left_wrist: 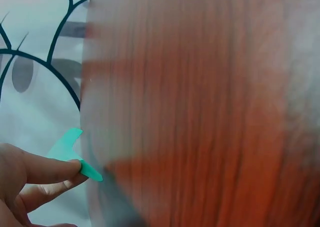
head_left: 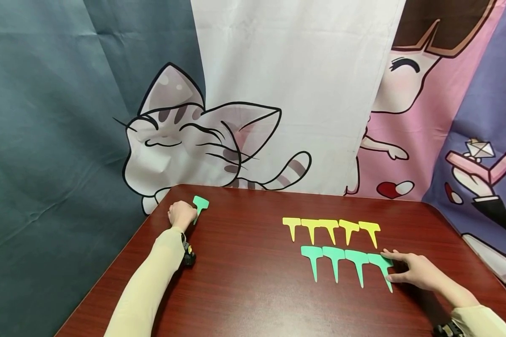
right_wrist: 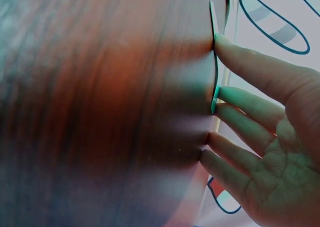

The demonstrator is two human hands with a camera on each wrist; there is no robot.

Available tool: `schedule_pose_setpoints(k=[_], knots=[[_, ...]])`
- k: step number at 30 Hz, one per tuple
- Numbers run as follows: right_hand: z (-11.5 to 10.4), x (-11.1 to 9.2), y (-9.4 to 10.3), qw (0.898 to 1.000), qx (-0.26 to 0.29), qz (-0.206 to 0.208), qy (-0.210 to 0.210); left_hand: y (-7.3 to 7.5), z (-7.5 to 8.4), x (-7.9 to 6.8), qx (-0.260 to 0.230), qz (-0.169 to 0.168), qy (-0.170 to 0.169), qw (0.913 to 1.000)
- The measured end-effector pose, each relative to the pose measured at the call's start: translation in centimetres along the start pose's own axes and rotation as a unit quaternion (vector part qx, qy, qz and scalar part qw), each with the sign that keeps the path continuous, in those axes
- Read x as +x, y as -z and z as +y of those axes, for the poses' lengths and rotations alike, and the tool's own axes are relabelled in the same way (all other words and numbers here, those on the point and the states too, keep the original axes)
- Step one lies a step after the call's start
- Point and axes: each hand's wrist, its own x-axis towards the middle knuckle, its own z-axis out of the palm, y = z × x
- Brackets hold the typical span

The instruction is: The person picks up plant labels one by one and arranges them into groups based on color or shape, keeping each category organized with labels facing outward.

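Observation:
My left hand [head_left: 182, 215] is at the table's far left, pinching a green T-shaped plant label [head_left: 200, 202] by its stem between thumb and finger. In the left wrist view the label [left_wrist: 64, 146] stands clear of the tabletop, tilted. Over on the right, my right hand [head_left: 421, 272] has its fingers extended and spread. Its fingertips touch the rightmost green T-shaped label [head_left: 381, 260], which lies in a row. The right wrist view shows that label [right_wrist: 213, 104] edge-on, with the thumb at one part and fingers at another.
Other green labels [head_left: 334, 254] lie side by side to the left of my right hand. Behind them is a row of several yellow T-shaped labels [head_left: 329, 224]. A brown wooden table [head_left: 236, 290] carries everything, with a cartoon cloth [head_left: 253, 61] hanging behind its far edge.

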Motion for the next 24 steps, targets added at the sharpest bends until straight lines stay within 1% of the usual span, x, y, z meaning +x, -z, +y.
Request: schedule_pose_setpoints(k=[5,14,18,24], knots=[[0.0,0.1,0.1,1.000,-0.002,-0.001,-0.002,-0.5,0.3,-0.2,-0.014,-0.001,-0.018,0.9997],[0.0,0.0,0.0,1.000,-0.001,0.002,0.003,-1.5,0.9,-1.0,0.002,0.010,-0.058,0.9983],[0.0,0.0,0.0,1.000,-0.001,0.003,0.001,-1.9,1.5,-1.3,-0.002,0.004,-0.073,0.9974],[0.0,0.0,-0.1,1.000,-0.001,0.005,0.001,-2.3,2.3,-2.0,-0.016,-0.012,-0.086,0.9961]])
